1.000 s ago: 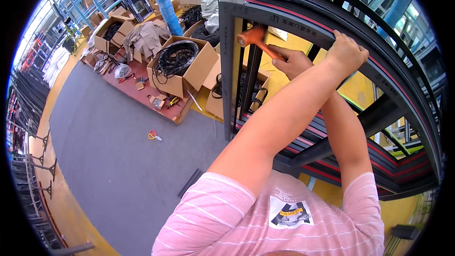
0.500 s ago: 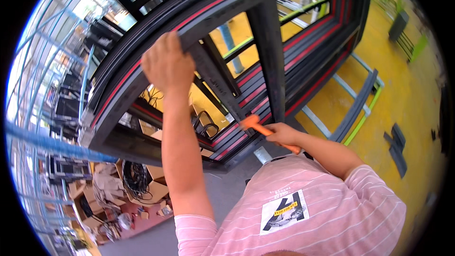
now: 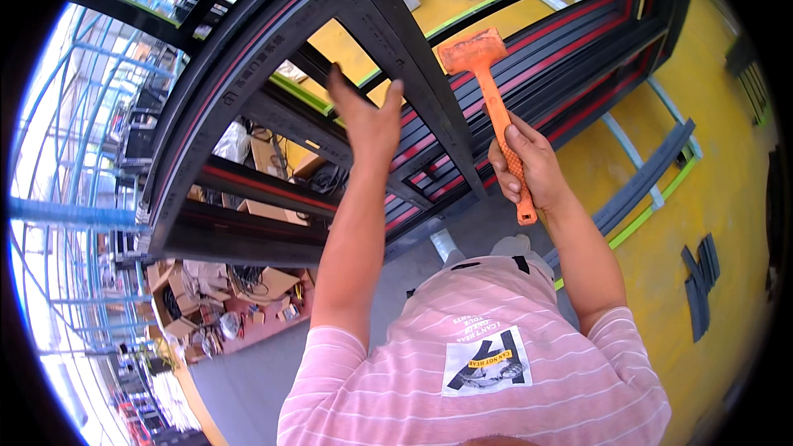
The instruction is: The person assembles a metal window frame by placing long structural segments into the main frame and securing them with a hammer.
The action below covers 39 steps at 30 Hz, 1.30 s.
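My right hand (image 3: 529,163) is wrapped round the textured handle of an orange mallet (image 3: 494,107), whose scuffed head points up and away from me. Behind the mallet stands a stack of dark grey window frames (image 3: 363,25) with red strips along their edges and several crossbars. In front of the nearest frame's openings, my left hand (image 3: 372,124) is raised with thumb and fingers spread, holding nothing. Whether its fingertips touch a crossbar I cannot tell.
Cardboard boxes (image 3: 178,301) with black cables and loose parts stand at the lower left. Blue racking (image 3: 74,213) runs along the left. On the yellow floor (image 3: 652,281) to the right lie grey profile pieces (image 3: 700,281) and a low stand with a green rail (image 3: 648,216).
My left hand has let go of the frame's upper bar and moved right and down, fingers spreading. The mallet has risen from the lower crossbar area and now points upward.
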{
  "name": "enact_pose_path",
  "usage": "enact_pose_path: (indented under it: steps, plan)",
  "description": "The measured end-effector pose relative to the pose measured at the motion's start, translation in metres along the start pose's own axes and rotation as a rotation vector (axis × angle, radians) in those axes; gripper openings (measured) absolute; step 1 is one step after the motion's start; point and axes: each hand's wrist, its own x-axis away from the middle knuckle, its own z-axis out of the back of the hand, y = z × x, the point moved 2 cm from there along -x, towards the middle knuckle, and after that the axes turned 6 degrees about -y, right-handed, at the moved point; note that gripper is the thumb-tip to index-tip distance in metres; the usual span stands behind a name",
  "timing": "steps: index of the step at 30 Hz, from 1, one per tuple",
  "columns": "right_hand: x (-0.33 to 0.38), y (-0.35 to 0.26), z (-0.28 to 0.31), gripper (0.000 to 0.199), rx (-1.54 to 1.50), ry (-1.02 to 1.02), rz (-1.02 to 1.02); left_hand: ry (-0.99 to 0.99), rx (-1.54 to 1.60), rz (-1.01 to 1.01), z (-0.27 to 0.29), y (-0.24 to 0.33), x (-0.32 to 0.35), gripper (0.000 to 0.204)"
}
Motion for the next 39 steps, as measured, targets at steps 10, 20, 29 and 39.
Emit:
enact_pose_path:
  steps: [10,20,29,39]
  plan:
    - [-0.028,-0.007,0.049,0.05,-0.597,-0.452,-0.233,-0.046,0.261,0.156,-0.068,0.014,-0.021,0.078]
    - [-0.06,-0.034,0.021,0.047,0.116,-0.028,-0.096,-0.017,0.211,0.197,-0.076,0.003,-0.023,0.083]
    - [-0.091,-0.058,-0.01,0.042,0.042,0.177,0.45,-0.057,0.242,0.174,-0.08,-0.012,-0.023,0.098]
    - [-0.097,-0.049,-0.034,0.054,0.141,0.118,0.392,-0.052,0.174,0.197,-0.072,-0.005,-0.019,0.104]
